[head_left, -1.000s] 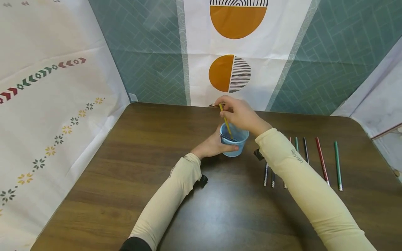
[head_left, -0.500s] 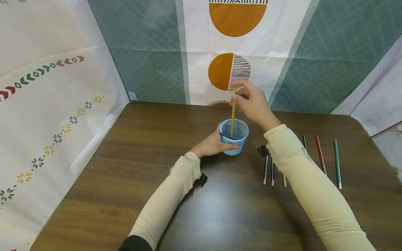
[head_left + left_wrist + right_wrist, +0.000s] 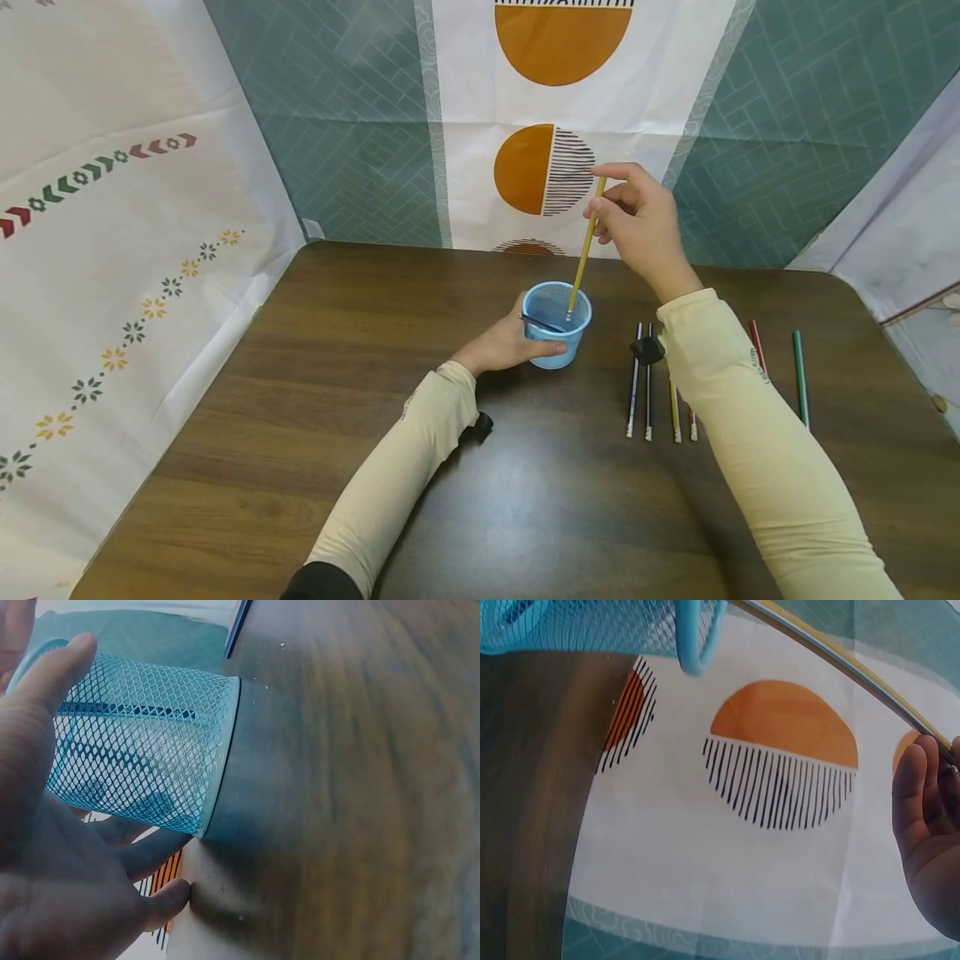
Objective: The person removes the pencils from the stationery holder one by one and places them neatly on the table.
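Note:
A light-blue mesh pencil cup [image 3: 572, 343] stands on the table, gripped by my left hand [image 3: 504, 343]. In the left wrist view, the thumb lies over the mesh cup [image 3: 142, 742] and the other fingers are on its far side. Inside it leans a dark pencil [image 3: 542, 323], its end resting at the rim. My right hand [image 3: 647, 227] pinches a yellow pencil [image 3: 585, 254] near its upper end, above and right of the cup. This pencil slants, with its eraser end down in the cup's mouth. In the right wrist view the yellow pencil [image 3: 840, 658] runs from the fingers toward the rim.
Right of the cup, several pencils lie side by side: a dark one [image 3: 633, 392], a yellow one [image 3: 676, 412], a red one [image 3: 758, 346] and a green one [image 3: 802, 375]. My right forearm [image 3: 757, 433] covers part of the row. A patterned wall cloth [image 3: 517, 108] hangs behind the table.
My right hand has moved up and right, drawing the yellow pencil upward so more of it stands above the rim. My left hand and the cup have stayed in place.

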{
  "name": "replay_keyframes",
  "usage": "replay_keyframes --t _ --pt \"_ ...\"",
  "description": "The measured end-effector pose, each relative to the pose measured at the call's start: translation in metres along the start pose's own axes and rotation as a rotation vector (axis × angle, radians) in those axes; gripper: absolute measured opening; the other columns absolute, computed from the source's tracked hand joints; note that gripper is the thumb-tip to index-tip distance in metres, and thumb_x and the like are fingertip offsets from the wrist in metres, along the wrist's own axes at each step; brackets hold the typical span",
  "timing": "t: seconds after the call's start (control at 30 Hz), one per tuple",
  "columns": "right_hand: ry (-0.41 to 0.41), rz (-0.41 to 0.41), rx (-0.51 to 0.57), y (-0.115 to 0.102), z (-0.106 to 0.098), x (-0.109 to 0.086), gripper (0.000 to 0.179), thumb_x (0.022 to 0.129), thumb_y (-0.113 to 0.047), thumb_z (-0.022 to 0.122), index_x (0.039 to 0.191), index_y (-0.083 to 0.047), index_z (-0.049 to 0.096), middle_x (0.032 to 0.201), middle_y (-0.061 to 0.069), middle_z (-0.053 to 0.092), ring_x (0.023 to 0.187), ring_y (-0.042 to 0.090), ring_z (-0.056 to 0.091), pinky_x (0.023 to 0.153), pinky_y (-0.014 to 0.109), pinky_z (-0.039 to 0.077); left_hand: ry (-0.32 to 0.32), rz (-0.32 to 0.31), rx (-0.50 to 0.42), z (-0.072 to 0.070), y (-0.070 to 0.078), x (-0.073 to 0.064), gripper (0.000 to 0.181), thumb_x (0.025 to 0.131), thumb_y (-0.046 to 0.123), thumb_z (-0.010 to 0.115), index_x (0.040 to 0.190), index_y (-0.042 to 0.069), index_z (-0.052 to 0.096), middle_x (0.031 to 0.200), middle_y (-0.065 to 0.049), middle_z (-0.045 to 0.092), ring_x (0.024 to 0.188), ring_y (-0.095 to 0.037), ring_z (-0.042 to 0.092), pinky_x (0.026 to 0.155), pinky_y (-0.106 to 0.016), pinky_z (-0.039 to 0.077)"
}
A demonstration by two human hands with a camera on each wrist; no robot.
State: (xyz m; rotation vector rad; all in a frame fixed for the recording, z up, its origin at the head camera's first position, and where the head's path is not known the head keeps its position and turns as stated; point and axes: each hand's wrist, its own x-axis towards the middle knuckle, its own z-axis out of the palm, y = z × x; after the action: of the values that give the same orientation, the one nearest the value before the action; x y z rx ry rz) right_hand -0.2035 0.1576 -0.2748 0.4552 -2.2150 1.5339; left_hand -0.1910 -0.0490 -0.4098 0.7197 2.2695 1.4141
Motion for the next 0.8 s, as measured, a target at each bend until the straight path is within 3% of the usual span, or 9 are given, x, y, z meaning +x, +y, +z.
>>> replay_keyframes --t 0.37,0.5,0.7,0.8 --pt "0.085 -0.037 0.068 -0.004 -0.023 -0.001 0.032 0.093 -0.006 0.064 0.124 -0.013 0.065 0.078 0.010 0.066 0.059 0.023 0.056 0.059 0.024 0.052 0.001 -0.002 0.006 0.001 -0.001 0.001 0.103 0.077 0.042 0.080 0.151 0.022 0.011 0.136 0.000 0.043 0.116 -0.017 0.048 0.098 -0.036 0.039" --pt "0.126 -0.090 0.069 -0.007 -0.027 -0.004 0.031 0.093 -0.008 0.065 0.123 -0.013 0.067 0.077 0.011 0.064 0.060 0.024 0.054 0.060 0.026 0.049 -0.003 0.001 0.006 0.001 0.000 0.001 0.103 0.077 0.041 0.080 0.151 0.020 0.011 0.136 -0.001 0.043 0.115 -0.018 0.049 0.098 -0.038 0.039" --pt "0.169 -0.238 0.124 -0.002 -0.039 -0.006 0.029 0.092 0.001 0.063 0.121 -0.004 0.067 0.073 0.012 0.064 0.058 0.020 0.054 0.057 0.026 0.046 -0.004 -0.003 0.001 0.000 0.001 0.000 0.103 0.077 0.043 0.080 0.150 0.022 0.011 0.135 0.001 0.043 0.115 -0.017 0.049 0.099 -0.037 0.039" --pt "0.170 -0.208 0.192 0.003 -0.048 -0.009 0.029 0.091 0.003 0.063 0.120 -0.002 0.067 0.074 0.012 0.065 0.058 0.019 0.056 0.057 0.025 0.047 -0.002 -0.008 -0.004 0.000 0.000 0.000 0.103 0.077 0.044 0.080 0.150 0.024 0.012 0.134 0.002 0.043 0.115 -0.016 0.048 0.099 -0.037 0.039"
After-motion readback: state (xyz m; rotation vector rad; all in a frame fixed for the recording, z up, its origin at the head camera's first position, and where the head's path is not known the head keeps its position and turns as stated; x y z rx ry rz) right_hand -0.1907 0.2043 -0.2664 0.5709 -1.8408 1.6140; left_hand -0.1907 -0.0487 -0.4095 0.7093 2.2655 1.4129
